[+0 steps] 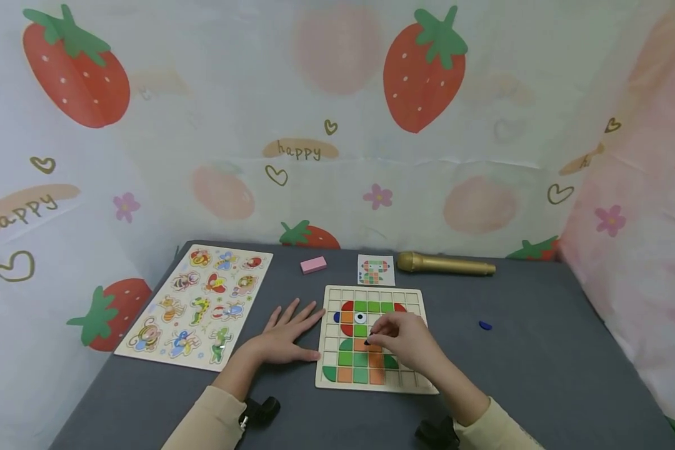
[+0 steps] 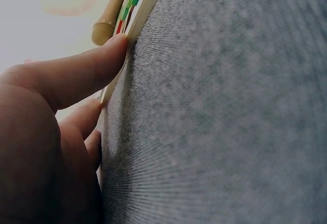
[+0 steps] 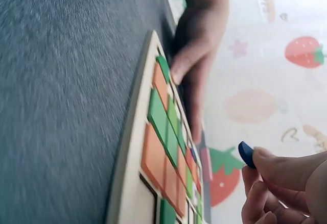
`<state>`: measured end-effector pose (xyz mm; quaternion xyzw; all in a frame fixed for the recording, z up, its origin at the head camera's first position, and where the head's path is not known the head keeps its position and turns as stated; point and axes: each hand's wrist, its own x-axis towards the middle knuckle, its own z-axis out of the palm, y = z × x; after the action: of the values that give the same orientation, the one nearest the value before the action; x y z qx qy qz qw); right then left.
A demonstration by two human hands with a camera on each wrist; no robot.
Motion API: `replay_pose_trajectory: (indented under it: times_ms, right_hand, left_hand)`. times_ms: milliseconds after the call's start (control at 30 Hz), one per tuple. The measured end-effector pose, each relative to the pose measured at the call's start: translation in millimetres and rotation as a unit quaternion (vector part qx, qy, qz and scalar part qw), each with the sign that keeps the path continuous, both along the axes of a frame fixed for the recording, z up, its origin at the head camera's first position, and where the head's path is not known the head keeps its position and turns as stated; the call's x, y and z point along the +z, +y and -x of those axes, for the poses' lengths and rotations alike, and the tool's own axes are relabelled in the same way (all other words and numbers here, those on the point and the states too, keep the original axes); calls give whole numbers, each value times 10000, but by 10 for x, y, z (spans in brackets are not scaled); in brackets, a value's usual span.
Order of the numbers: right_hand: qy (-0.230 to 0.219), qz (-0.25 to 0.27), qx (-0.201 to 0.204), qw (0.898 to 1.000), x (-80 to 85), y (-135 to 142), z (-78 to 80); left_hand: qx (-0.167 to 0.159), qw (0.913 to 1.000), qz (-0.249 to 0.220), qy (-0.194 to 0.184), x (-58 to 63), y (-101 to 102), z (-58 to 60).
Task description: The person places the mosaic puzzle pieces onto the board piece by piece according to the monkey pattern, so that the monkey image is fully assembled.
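Note:
A square wooden board [image 1: 378, 388] with a grid of cells lies on the table, partly filled with green, orange and red tiles, some rounded, and a round eye tile [image 1: 360, 317]. My left hand [image 1: 284, 337] rests spread beside it; the thumb and fingertips touch its left edge, as the left wrist view also shows. Over the board's right half, my right hand [image 1: 407, 340] pinches a small dark blue piece [image 3: 246, 154] between thumb and finger. In the right wrist view that piece is held clear of the board. My right hand hides some cells in the head view.
Another blue piece [image 1: 485, 325] lies to the right on the grey table [image 1: 545, 375]. Behind the board are a pattern card [image 1: 376, 270], a pink block [image 1: 313, 265] and a gold tube [image 1: 447, 265]. An insect picture board [image 1: 163, 309] lies at left.

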<state>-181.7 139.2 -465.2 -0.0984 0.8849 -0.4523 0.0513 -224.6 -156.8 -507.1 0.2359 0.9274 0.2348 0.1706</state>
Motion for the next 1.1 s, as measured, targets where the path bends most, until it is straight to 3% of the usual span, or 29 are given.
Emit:
replay_pose_trajectory:
  times_ms: [367,800,1100]
  right_hand:
    - [-29,-526,565,9970,-113,-319,40]
    - [244,-1221,568,9906,-224,-694,58]
    - [-23,-1394,632,9882,-204,-834,45]
  left_hand:
    - [66,10000,-9,-41,-11,25,-6]
    - [-14,10000,-1,77,-48,13,22]
    - [-9,10000,48,69,-69,12,24]
